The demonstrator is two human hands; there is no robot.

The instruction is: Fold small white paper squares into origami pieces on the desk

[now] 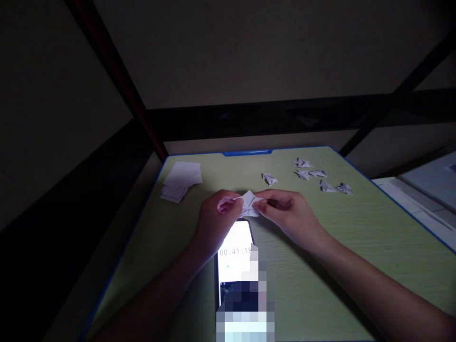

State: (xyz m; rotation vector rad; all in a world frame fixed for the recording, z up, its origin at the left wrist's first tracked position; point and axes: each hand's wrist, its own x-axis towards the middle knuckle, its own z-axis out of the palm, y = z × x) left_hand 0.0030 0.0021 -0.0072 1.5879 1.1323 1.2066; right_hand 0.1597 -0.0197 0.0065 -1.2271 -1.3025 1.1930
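A small white folded paper piece [250, 203] is held above the table between both hands. My left hand [216, 219] pinches its left side with fingers closed. From the other side my right hand [288, 212] pinches its right edge, fingers curled. Just under the hands a phone [235, 259] lies face up with a bright screen showing a timer. The room is dim, so the folds are hard to make out.
A stack of white paper squares [180, 182] lies at the table's far left. Several finished folded paper shapes [318, 175] are scattered at the far right, one [269, 179] nearer the middle. The green table [374, 237] has a blue edge. Dark frame bars rise behind it.
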